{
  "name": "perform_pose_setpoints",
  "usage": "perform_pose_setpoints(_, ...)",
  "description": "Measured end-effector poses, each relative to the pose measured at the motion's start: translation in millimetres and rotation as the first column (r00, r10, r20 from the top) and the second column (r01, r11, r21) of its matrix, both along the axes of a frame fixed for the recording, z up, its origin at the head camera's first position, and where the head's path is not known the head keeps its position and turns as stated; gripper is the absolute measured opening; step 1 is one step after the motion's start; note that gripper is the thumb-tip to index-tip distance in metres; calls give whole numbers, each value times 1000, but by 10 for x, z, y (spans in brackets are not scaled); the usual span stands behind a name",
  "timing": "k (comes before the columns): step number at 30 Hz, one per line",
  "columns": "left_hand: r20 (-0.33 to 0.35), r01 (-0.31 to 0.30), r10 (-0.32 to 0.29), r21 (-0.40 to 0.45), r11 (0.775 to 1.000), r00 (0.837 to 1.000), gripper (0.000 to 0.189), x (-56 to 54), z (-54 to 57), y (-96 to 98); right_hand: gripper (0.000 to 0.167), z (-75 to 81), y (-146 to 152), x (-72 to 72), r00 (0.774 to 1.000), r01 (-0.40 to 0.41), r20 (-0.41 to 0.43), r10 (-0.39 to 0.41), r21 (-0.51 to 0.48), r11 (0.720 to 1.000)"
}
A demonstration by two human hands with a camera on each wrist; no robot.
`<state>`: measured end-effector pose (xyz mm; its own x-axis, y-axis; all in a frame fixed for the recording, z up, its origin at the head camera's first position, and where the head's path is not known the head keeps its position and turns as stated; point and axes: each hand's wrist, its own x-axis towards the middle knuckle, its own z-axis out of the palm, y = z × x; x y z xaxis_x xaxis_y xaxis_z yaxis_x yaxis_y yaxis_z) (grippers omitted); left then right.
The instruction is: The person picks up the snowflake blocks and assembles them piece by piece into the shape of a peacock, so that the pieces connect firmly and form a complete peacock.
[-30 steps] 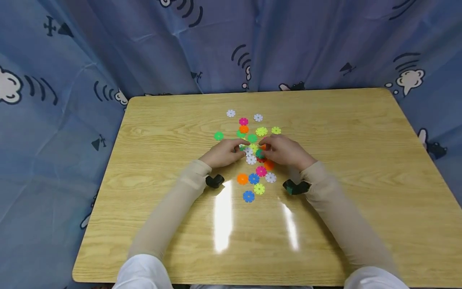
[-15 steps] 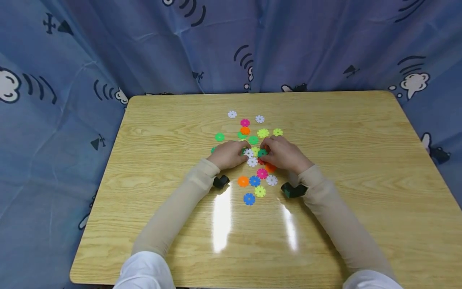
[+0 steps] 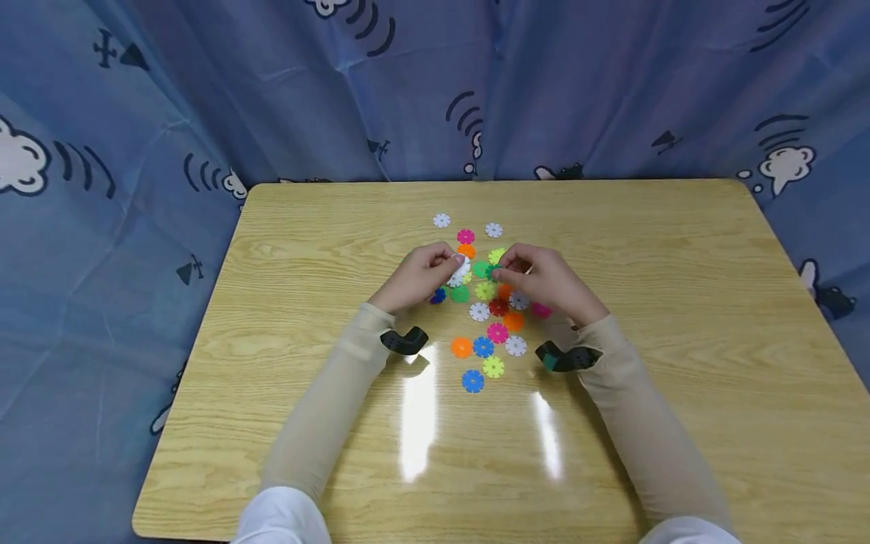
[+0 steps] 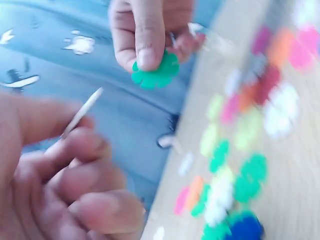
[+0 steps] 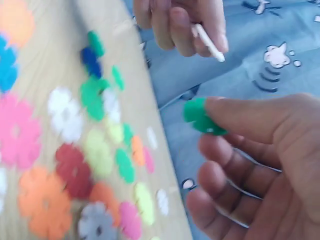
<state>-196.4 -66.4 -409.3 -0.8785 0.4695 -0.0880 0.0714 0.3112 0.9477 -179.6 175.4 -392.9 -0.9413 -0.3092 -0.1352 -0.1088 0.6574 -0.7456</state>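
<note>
My left hand [image 3: 416,279] pinches a white notched plastic disc, a snowflake building disc [image 4: 82,112], between thumb and index finger. It is seen nearly edge-on in the left wrist view. Across from it, my right hand [image 3: 552,281] holds a green snowflake disc [image 5: 196,111] by its edge, thumb on top. In both wrist views the two held discs are raised above the table and apart from each other. Below the hands lies a loose spread of discs, among them a dark red one [image 3: 498,307], a white one [image 3: 479,311] and a dark blue one [image 3: 438,295].
More discs lie toward me, including a blue one [image 3: 473,381] and an orange one [image 3: 461,347]. Two white ones, such as the white disc [image 3: 442,221], sit farthest back. The wooden table [image 3: 306,249] meets a blue patterned curtain [image 3: 408,91] behind.
Both hands have risen from the pile and drawn slightly apart. The left has picked up a white disc from it; the green disc has stayed in the right fingers.
</note>
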Motion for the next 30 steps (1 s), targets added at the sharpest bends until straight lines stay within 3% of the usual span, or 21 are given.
perform_pose_setpoints(4, 109, -107, 87, 196, 975, 990, 35, 23, 112, -9, 22, 107, -55, 33, 997, 67, -40, -73, -127, 990)
perform_pose_setpoints(10, 167, -152, 110, 268, 951, 980, 37, 90, 239, -1, 21, 241, -209, 89, 987, 72, -119, -105, -255, 964)
perform_pose_setpoints(14, 185, -168, 114, 308, 936, 976, 29, 128, 285, 6, 20, 296, -309, 129, 979, 35, -187, -84, -254, 967)
perform_pose_setpoints(18, 203, -225, 155, 388, 894, 967, 23, 154, 315, 22, 16, 305, -364, 176, 966, 39, -243, -91, -210, 977)
perform_pose_setpoints(21, 202, -243, 172, 414, 877, 964, 26, 189, 312, 30, 15, 283, -374, 219, 960, 35, -265, -85, -191, 981)
perform_pose_setpoints(30, 127, -174, 137, 354, 919, 982, 33, 283, 299, 98, 14, 241, -387, 279, 921, 0, -382, -79, -202, 979)
